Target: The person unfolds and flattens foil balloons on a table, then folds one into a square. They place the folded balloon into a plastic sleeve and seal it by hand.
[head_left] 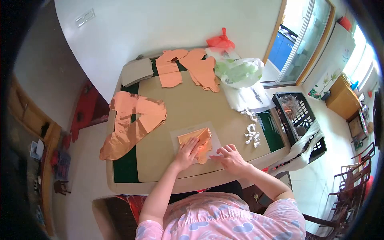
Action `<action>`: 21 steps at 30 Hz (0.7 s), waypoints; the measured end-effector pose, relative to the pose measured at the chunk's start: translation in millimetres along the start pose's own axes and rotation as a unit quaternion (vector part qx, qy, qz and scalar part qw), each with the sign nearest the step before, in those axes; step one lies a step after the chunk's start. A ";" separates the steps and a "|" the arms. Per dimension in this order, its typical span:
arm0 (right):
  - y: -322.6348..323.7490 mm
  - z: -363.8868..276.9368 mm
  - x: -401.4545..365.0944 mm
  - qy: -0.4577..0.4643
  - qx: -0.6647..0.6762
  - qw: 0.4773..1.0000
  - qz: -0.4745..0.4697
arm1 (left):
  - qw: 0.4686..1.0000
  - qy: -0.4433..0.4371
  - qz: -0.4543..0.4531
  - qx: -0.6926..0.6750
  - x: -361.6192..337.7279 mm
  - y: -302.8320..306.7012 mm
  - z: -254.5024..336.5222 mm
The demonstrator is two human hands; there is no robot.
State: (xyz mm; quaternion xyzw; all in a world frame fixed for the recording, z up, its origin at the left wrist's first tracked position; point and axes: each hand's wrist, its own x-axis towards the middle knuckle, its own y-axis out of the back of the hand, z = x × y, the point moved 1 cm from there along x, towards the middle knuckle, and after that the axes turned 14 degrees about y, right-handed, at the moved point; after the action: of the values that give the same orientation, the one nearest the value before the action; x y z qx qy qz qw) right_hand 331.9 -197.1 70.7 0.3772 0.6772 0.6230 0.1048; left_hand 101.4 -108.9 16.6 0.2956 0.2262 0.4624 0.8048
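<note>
A folded piece of shiny copper-orange foil (205,149), with a rounded lobe at its lower end, lies on a clear plastic bag (213,136) near the table's front edge. My left hand (187,153) rests flat on the foil, fingers stretched out. At the bag's right edge, my right hand (231,159) has its fingers curled, with thumb and forefinger on the plastic; the exact grip is small in view. To the left lies a large creased foil cutout (138,118). Two more foil cutouts, one (170,72) beside another (200,70), lie at the back.
Grey sheets (137,72) are stacked at the table's back left. A green-and-white plastic bag (240,72) and a red bag (221,40) sit at the back right. White knotted cords (252,135) lie to the right. A black crate (294,112) stands beyond the table's right edge.
</note>
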 end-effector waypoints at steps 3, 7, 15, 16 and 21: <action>9.4 4.5 5.1 0.040 0.011 0.996 -0.077 | 0.998 0.001 -0.027 -0.051 3.3 1.2 -7.3; -0.5 9.3 15.6 0.077 0.003 0.993 -0.087 | 0.997 0.011 -0.047 -0.056 5.8 4.5 -7.6; -3.4 9.6 14.0 0.088 0.040 0.991 -0.097 | 0.998 0.015 -0.049 -0.045 5.5 4.0 -8.6; -4.4 9.5 8.4 0.092 0.044 0.990 -0.098 | 0.998 0.016 -0.049 -0.045 5.5 3.5 -8.7; -1.5 4.2 10.0 0.094 0.012 0.986 -0.137 | 0.998 0.013 -0.047 -0.043 5.0 1.9 -9.9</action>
State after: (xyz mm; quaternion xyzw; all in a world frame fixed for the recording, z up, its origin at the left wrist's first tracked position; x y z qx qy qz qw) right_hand 327.0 -187.4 71.7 0.2218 0.7368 0.6272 0.1205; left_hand 96.3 -101.0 10.3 0.2433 0.2302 0.4372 0.8347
